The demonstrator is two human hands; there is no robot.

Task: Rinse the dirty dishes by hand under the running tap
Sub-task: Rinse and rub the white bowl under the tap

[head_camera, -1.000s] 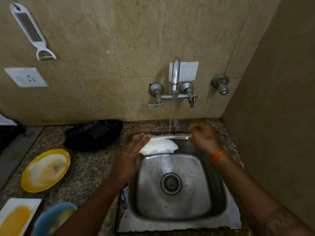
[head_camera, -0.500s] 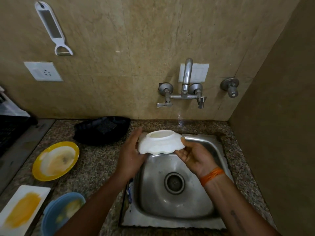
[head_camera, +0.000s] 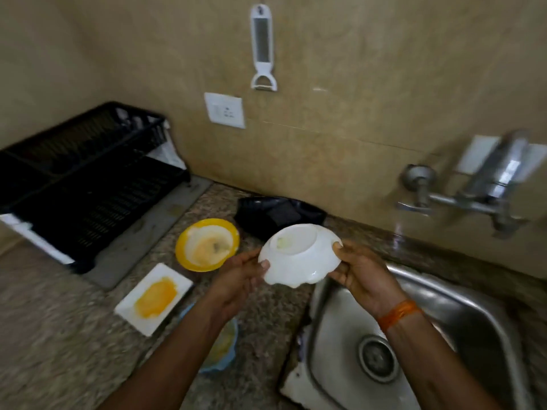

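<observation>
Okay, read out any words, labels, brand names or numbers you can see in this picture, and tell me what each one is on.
No text can be read anywhere in this view.
White bowl, held upside down by both hands: a pale patch on its base, perhaps a sticker, shows no readable letters.
Wall socket: only switch and pin holes, no lettering visible.
Peeler hanging on the wall: no marking legible.
Paper behind the black dish rack: too blurred to read.

Glossy white bowl point(head_camera: 299, 255); shiny steel sink point(head_camera: 461, 315); speckled stone desk point(head_camera: 74, 335); black plastic rack point(head_camera: 88, 179); smooth beige wall tiles point(head_camera: 370, 99).
</observation>
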